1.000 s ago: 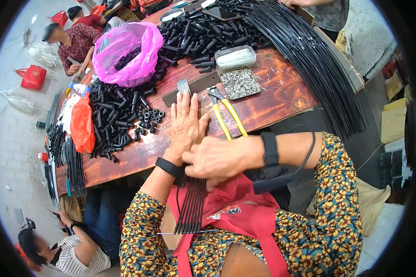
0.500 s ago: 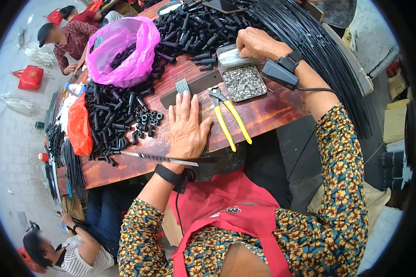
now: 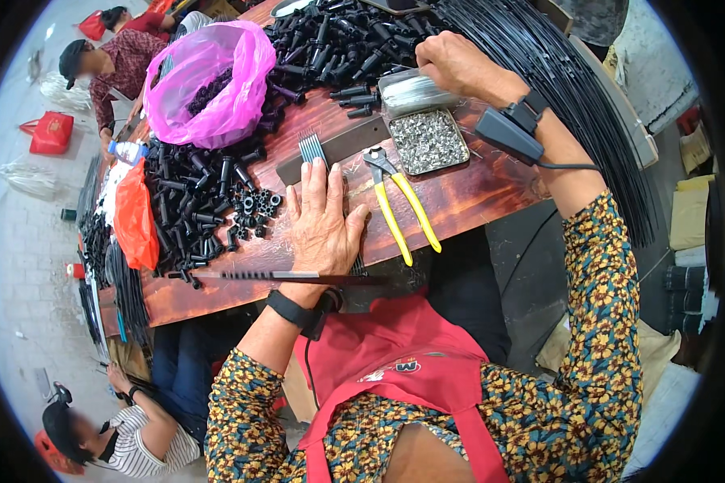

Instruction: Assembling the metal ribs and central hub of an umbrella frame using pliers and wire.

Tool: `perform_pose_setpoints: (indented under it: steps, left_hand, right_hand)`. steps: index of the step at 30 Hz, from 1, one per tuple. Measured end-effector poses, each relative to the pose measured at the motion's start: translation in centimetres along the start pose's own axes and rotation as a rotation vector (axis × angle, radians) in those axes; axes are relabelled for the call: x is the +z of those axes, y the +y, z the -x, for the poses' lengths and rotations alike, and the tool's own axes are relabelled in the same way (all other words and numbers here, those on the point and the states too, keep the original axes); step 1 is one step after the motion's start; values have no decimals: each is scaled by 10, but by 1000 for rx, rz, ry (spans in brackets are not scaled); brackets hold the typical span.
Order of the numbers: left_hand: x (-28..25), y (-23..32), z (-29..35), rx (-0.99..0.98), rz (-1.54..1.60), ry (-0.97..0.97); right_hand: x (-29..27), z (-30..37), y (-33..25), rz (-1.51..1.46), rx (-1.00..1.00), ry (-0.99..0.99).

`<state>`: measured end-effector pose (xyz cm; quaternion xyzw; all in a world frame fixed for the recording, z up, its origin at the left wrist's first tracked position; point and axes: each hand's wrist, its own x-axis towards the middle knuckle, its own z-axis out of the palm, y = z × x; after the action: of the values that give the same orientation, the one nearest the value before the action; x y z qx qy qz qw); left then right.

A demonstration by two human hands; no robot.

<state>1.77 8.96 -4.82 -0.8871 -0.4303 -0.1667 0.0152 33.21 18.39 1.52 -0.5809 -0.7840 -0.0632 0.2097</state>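
Note:
My left hand lies flat on the table, fingers stretched over a row of thin rods whose pale ends stick out past the fingertips. My right hand is closed, fingers bent down, at the far edge of a clear tray of thin pale pins; what its fingertips hold is hidden. Just nearer than that tray, a square tin contains small silvery metal pieces. Cutting pliers with yellow handles rest between my hands. A narrow dark strip crosses by my left wrist, blurred.
Black plastic tubes are heaped at the back and left, around a pink plastic bag. Small black rings lie left of my hand. Long black rods fill the right side. An orange bag sits left. Other people sit nearby.
My right hand has shifted slightly up and right, off the middle of the pin tray. The strip by my left wrist has turned from slanted to nearly level. My left hand stays put.

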Motion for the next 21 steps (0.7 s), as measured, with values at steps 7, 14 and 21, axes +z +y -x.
perform_pose_setpoints:
  steps: [7, 14, 21]
  left_hand:
    - [-3, -1, 0, -12, 9, -21]
    - [-3, 2, 0, -10, 33, -22]
    - [-3, 2, 0, -14, 30, -26]
  right_hand:
    - [20, -1, -75, -412, -204, -188]
    - [35, -10, -94, -393, -228, -193]
    - [39, -18, -95, -346, -211, -279]
